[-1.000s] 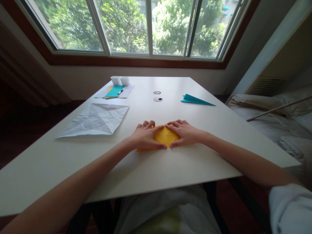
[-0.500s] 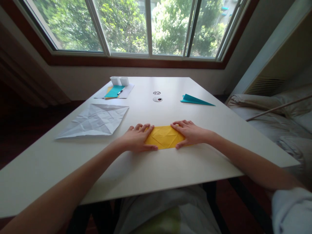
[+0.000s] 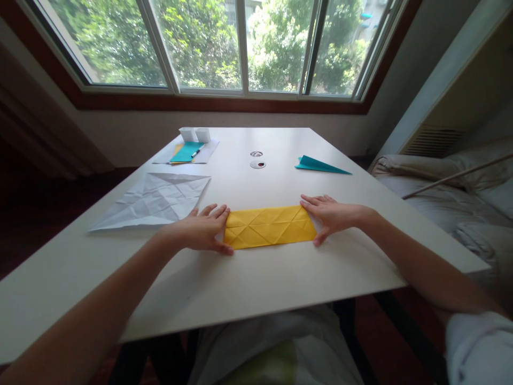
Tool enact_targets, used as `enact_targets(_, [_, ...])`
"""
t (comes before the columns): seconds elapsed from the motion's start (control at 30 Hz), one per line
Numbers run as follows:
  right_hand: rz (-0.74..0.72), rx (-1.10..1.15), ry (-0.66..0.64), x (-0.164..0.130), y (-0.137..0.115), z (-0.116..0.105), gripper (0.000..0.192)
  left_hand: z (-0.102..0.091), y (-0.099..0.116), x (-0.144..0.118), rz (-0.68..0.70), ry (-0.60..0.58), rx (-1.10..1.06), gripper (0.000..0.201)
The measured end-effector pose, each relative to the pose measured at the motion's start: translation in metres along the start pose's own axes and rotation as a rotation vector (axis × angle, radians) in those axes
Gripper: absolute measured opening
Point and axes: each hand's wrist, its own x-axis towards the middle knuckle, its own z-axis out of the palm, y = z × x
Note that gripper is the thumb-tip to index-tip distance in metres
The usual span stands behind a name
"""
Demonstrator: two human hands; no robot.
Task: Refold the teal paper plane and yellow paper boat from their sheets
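On the table [image 3: 280,283], the folded strip [image 3: 269,227] lies centred; creased sheet [image 3: 154,199] at ten o'clock, paper plane [image 3: 318,165] at one.

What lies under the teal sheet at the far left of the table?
Under the teal sheet a yellow edge peeks out, both resting on a white sheet. A pen lies on top. Anything else beneath is covered.

Head camera, looking forward-down over table [image 3: 280,278] (window [image 3: 240,48] beyond), close

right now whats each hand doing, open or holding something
Left hand: open, flat on the table, fingertips at the left end of the yellow paper.
Right hand: open, flat, touching the paper's right end.
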Motion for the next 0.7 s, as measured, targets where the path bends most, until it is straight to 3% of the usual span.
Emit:
enact_targets(0.2, [-0.058,0.065,0.060,-0.002,0.004,-0.006,0.129,0.006,-0.026,0.013,0.046,0.097,-0.009,0.114])
enact_targets(0.4, [-0.151,0.057,0.144,0.001,0.004,-0.011,0.094,0.008,-0.046,0.023,0.088,0.105,-0.061,0.111])
enact_targets(0.7, [-0.301,0.166,0.170,-0.001,-0.002,-0.016,0.066,0.005,-0.042,0.021,0.056,0.083,-0.057,0.111])
